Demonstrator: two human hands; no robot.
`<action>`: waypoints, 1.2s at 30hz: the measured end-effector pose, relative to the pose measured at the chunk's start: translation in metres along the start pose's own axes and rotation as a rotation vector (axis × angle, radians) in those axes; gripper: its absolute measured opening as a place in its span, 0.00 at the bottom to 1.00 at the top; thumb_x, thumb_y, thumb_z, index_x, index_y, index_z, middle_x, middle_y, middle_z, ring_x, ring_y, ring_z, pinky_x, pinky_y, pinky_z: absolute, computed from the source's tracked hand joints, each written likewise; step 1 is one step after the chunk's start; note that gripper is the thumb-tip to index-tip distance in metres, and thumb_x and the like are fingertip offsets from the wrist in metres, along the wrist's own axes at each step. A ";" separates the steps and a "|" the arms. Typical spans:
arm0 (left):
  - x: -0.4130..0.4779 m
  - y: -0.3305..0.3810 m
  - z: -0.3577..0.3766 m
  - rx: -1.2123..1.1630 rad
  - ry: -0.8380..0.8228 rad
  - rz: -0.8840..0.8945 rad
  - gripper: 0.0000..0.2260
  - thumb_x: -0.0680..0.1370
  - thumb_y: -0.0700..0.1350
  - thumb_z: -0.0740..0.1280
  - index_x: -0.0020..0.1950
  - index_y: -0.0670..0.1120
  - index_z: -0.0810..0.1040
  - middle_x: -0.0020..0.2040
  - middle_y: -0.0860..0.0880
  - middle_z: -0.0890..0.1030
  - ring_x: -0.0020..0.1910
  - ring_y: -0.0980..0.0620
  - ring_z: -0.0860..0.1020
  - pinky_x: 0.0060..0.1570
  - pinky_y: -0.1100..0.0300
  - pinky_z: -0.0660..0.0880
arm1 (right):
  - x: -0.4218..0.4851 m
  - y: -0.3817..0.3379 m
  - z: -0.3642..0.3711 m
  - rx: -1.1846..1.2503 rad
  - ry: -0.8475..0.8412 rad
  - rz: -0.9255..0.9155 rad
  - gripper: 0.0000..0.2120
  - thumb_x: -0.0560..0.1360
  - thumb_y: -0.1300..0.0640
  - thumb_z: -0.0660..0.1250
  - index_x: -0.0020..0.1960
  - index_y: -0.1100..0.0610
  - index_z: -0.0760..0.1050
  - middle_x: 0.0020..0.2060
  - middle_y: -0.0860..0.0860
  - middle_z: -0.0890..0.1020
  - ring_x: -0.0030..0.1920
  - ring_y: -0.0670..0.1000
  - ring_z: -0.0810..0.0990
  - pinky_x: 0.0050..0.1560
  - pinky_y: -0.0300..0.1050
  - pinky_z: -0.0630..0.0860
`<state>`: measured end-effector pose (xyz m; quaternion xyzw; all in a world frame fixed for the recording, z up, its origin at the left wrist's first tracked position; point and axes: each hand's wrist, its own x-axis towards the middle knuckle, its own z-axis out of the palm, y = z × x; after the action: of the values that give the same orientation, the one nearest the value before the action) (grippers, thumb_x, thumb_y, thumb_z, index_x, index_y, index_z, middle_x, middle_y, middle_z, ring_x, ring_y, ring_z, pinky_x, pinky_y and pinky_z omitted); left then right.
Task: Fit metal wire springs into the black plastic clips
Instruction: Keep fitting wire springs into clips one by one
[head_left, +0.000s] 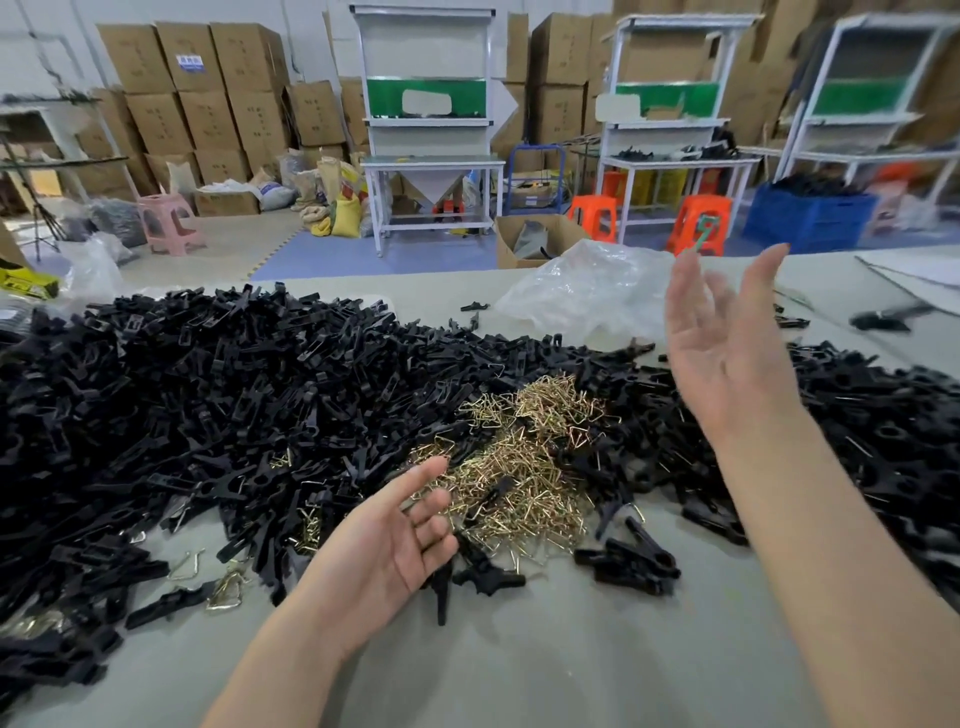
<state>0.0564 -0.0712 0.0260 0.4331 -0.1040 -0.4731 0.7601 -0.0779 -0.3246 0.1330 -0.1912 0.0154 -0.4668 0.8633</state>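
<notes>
L hand (387, 551) & R hand (727, 358) palms up, grips apart, empty, above black plastic clips (208, 395), brass-coloured wire springs (524, 467) heaped on grey worktop (571, 654).

1. Stacked brown cardboard boxes (208, 104) line the white back wall (47, 31).
2. White metal workbenches with green panels (426, 156) stand in a row on a blue floor mat (363, 254).
3. Two orange plastic stools (698, 221) sit by the middle bench, and a pink plastic stool (169, 223) stands on the pale grey floor (234, 234) at left.
4. A blue plastic crate (810, 218) sits at right.
5. Filled sacks, one a yellow woven sack (345, 215), lean beside the nearest bench.
</notes>
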 end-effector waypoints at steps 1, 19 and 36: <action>0.000 0.000 0.001 0.004 0.009 0.000 0.16 0.79 0.47 0.67 0.67 0.46 0.77 0.39 0.49 0.78 0.31 0.54 0.75 0.34 0.60 0.79 | -0.008 0.013 -0.005 -0.070 -0.018 0.032 0.30 0.78 0.47 0.69 0.73 0.61 0.65 0.61 0.60 0.83 0.55 0.51 0.85 0.55 0.42 0.81; 0.053 0.006 -0.034 1.839 0.683 0.579 0.24 0.81 0.53 0.64 0.76 0.51 0.67 0.74 0.43 0.67 0.74 0.42 0.62 0.74 0.49 0.56 | -0.068 0.133 -0.077 -1.338 -0.324 0.017 0.17 0.84 0.58 0.60 0.61 0.35 0.74 0.46 0.43 0.85 0.47 0.44 0.84 0.56 0.48 0.81; 0.041 0.053 -0.034 1.473 0.642 0.575 0.07 0.83 0.44 0.59 0.58 0.43 0.72 0.51 0.44 0.77 0.48 0.46 0.76 0.43 0.57 0.70 | -0.079 0.135 -0.081 -1.523 -0.425 -0.168 0.15 0.84 0.57 0.59 0.63 0.40 0.76 0.46 0.39 0.81 0.37 0.42 0.78 0.38 0.32 0.71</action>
<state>0.1305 -0.0759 0.0355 0.8867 -0.2706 0.0723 0.3678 -0.0311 -0.2195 -0.0009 -0.8144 0.1509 -0.3449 0.4416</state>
